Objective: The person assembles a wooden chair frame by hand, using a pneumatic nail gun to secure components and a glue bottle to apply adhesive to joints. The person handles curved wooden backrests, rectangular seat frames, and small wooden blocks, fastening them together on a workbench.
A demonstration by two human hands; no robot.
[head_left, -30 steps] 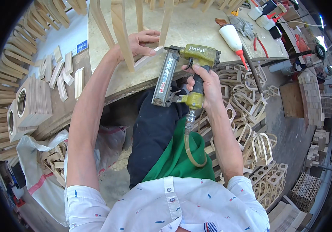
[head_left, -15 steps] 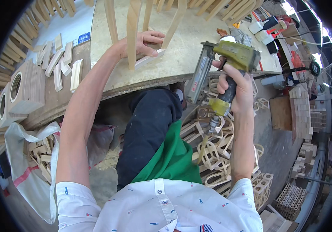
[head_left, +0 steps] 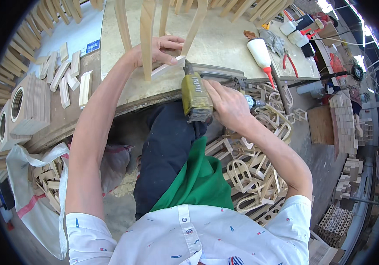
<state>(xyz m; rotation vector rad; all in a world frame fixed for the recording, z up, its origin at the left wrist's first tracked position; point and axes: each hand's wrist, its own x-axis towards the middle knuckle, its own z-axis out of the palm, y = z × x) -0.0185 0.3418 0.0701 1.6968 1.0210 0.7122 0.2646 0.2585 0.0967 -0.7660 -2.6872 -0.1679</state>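
Note:
A pale wooden frame with upright legs stands on the worktable, with a short wooden strip low between two of the legs. My left hand reaches past the near leg and holds the strip, thumb along it and fingers stretched to the right. Gripped in my right hand is an olive-green nail gun, turned sideways. Its nose is at the strip's right end, by the foot of the right leg; whether they touch I cannot tell. My right fingers are partly hidden around the handle.
Loose wooden strips and stacked blocks with round holes lie at left. A white glue bottle with a red tip and red-handled pliers are at right. Below are an open sack of offcuts and piled wooden loops.
My right hand has swung the nail gun left and turned it, bringing its nose to the strip. The glue bottle and pliers are now uncovered. My left hand stays on the strip.

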